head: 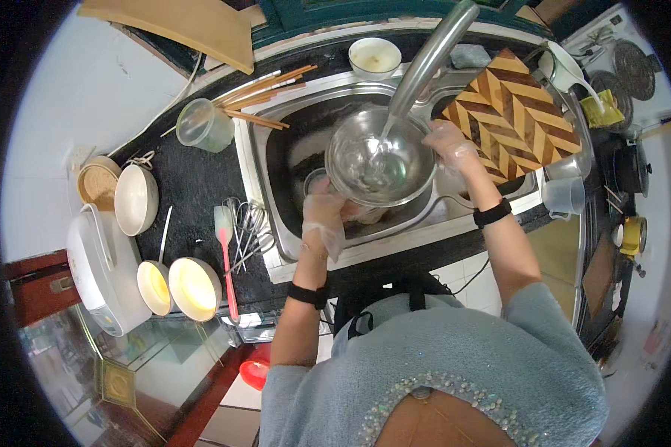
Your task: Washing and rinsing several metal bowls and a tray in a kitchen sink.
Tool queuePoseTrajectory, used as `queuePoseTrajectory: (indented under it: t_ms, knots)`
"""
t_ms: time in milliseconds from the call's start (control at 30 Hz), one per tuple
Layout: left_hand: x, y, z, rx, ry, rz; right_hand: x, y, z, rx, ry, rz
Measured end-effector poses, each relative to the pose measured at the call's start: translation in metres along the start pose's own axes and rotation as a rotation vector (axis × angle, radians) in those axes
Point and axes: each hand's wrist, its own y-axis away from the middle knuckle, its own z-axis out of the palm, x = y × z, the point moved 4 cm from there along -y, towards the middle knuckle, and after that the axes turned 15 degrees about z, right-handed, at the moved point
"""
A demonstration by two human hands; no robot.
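A stainless-steel mixing bowl is over the left sink basin, under the metal faucet. Water runs from the spout into the bowl, which holds some rippling water. My right hand, in a clear plastic glove, grips the bowl's right rim. At the lower left side is my gloved left hand, supporting the bowl with its fingers partly hidden beneath. Something pale pinkish shows under the bowl, too covered to identify. Behind my left fingers, a small round container sits in the basin.
A chevron-patterned wooden cutting board lies across the right basin. Chopsticks and a plastic tub sit left of the sink, with a whisk and spatula nearer me. A white bowl stands behind the basin.
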Motion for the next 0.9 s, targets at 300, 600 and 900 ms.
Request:
queuePoseTrajectory:
  t_ms: [300, 600, 900]
  knots:
    - [0.04, 0.032, -0.01, 0.213, -0.012, 0.105, -0.044, 0.015, 0.026, -0.542, -0.929, 0.939]
    - [-0.028, 0.027, -0.011, -0.072, 0.205, -0.131, -0.064, 0.019, 0.036, -0.418, -1.255, 0.816]
    - [0.025, 0.007, -0.005, 0.157, -1.04, 0.491, 0.046, -0.047, -0.033, 0.655, -0.835, 0.828]
